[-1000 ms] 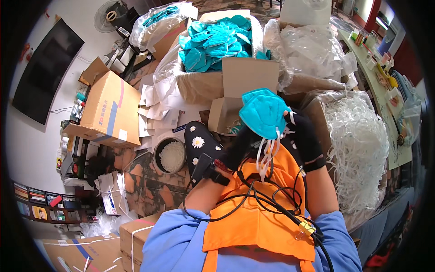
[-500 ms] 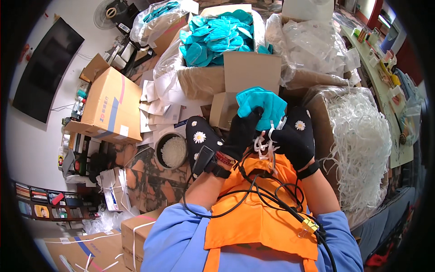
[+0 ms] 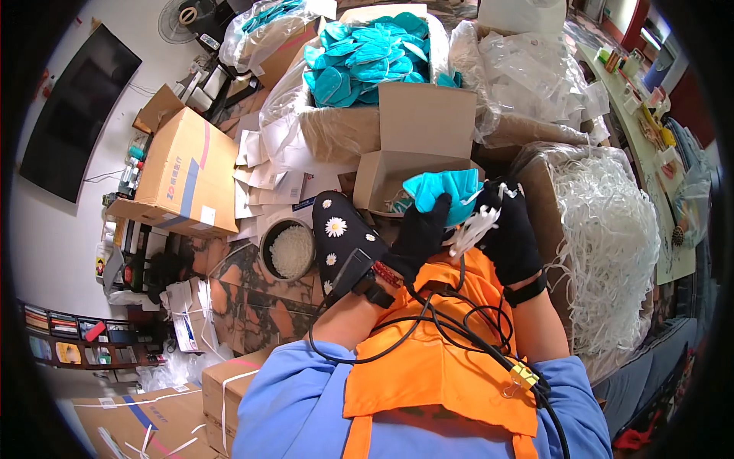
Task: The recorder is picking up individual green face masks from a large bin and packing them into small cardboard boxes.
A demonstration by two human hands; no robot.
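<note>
A folded stack of teal cup-shaped face masks (image 3: 443, 191) is held above my lap, over the near edge of an open small carton (image 3: 425, 121). My left hand (image 3: 420, 236), in a black glove, is closed on the left side of the stack, thumb across its front. My gloved right hand (image 3: 511, 236) is at the stack's right edge, its fingers closed around the bunched white ear straps (image 3: 475, 229) that hang from the masks. Part of its grip is hidden behind the straps. Some teal pieces show inside the small carton.
A lined box heaped with teal masks (image 3: 371, 61) stands ahead. To the right is a carton of tangled white straps (image 3: 604, 245); behind it lies clear plastic bagging (image 3: 527, 80). A bowl of white pellets (image 3: 290, 251) and a large carton (image 3: 183, 176) stand left. Black cables (image 3: 451, 325) cross my orange apron.
Both hands have lowered the mask stack slightly toward me, tilting it flatter. The straps are now bunched at my right hand, and more of the small carton's inside shows.
</note>
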